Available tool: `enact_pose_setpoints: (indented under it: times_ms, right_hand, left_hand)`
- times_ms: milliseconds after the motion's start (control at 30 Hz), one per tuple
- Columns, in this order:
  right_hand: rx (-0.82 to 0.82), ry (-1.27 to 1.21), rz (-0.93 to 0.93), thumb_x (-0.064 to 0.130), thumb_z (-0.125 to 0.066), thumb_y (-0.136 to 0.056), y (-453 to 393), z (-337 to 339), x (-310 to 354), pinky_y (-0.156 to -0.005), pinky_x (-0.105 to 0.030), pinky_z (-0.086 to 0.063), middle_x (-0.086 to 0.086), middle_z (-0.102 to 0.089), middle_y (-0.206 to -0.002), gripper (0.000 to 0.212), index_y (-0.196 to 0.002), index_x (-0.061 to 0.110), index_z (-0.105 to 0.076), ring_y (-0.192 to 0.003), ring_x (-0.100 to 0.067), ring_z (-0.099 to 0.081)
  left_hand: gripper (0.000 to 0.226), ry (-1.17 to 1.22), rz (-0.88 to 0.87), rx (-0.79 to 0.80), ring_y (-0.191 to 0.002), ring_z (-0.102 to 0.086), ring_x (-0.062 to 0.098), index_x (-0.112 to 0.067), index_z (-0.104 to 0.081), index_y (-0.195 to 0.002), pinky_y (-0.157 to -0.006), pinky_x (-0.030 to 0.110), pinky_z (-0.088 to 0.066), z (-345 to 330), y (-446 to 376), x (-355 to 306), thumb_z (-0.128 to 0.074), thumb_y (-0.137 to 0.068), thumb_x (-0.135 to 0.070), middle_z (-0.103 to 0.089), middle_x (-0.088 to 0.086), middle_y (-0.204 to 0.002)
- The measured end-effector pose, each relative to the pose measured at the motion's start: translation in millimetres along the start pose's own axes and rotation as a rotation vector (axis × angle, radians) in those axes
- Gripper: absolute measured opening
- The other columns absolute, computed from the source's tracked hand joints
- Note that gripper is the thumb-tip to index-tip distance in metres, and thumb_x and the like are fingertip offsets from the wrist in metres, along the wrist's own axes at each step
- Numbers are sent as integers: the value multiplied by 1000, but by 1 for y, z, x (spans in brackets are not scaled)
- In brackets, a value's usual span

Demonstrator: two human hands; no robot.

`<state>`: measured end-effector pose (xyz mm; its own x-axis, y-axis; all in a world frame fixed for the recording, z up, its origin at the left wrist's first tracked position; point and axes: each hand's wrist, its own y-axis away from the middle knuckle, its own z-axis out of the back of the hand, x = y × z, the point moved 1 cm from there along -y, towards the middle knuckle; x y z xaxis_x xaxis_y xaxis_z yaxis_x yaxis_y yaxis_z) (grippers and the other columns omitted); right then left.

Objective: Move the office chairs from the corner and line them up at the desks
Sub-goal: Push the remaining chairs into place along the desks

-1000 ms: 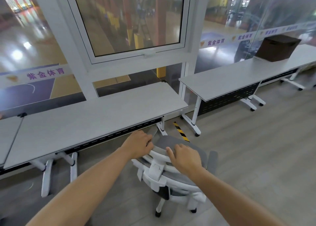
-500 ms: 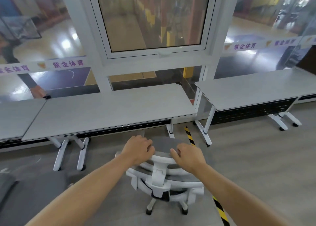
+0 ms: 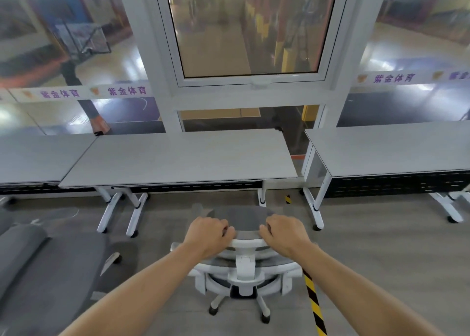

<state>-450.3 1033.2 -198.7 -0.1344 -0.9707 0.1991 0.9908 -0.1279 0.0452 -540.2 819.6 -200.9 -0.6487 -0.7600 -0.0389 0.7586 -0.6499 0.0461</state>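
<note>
A white-framed office chair (image 3: 245,264) with grey mesh seat and back stands upright on its castors, back toward the camera, facing the middle grey-topped desk (image 3: 183,155). It sits just short of the desk's front edge, apparently not yet tucked under, toward its right end.

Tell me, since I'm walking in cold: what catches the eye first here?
Two bare hands, left hand and right hand, grip the top of a white-framed grey office chair at centre bottom. It faces the middle desk under a window.
</note>
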Motion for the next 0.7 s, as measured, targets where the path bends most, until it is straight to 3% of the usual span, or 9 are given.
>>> enact_pose_setpoints:
  times_ms: [100, 200, 333, 500, 700]
  right_hand:
    - [4, 18, 26, 50, -29, -98, 5, -6, 0, -60, -33, -47, 4, -59, -73, 45, -75, 21, -55, -63, -16, -54]
    - [-15, 47, 47, 50, -26, -97, 12, -12, 1, -49, -31, -40, 1, -59, -62, 53, -66, 20, -56, -56, -16, -55]
    - [-28, 56, 47, 50, -26, -97, 21, -16, 4, -46, -29, -35, 0, -57, -57, 56, -62, 18, -55, -53, -16, -53]
    - [-38, 28, 56, 49, -31, -98, 30, -16, 9, -44, -27, -27, 2, -52, -54, 51, -59, 20, -48, -49, -12, -45]
    - [-24, 34, 63, 49, -30, -98, 30, -14, 10, -45, -27, -30, 3, -53, -55, 50, -59, 23, -48, -51, -12, -48]
  left_hand:
    - [49, 1, 15, -19, -62, -56, 17, -24, -53, -74, -71, 35, -49, -2, 9, 0, -18, -92, -53, -62, -5, -68]
    - [57, 6, 27, -37, -64, -57, 17, -25, -55, -74, -67, 34, -51, -3, 17, 0, -11, -86, -58, -63, -6, -67]
    - [65, 4, 20, -46, -64, -58, 16, -25, -60, -76, -63, 32, -49, -3, 28, -2, -6, -83, -61, -64, -6, -68]
    - [54, -21, 33, -50, -63, -56, 16, -24, -62, -78, -58, 30, -42, -4, 39, -2, -21, -94, -55, -64, -6, -67]
    - [53, -16, 59, -34, -63, -57, 15, -24, -63, -79, -57, 29, -42, -3, 43, -4, -23, -95, -55, -64, -5, -67]
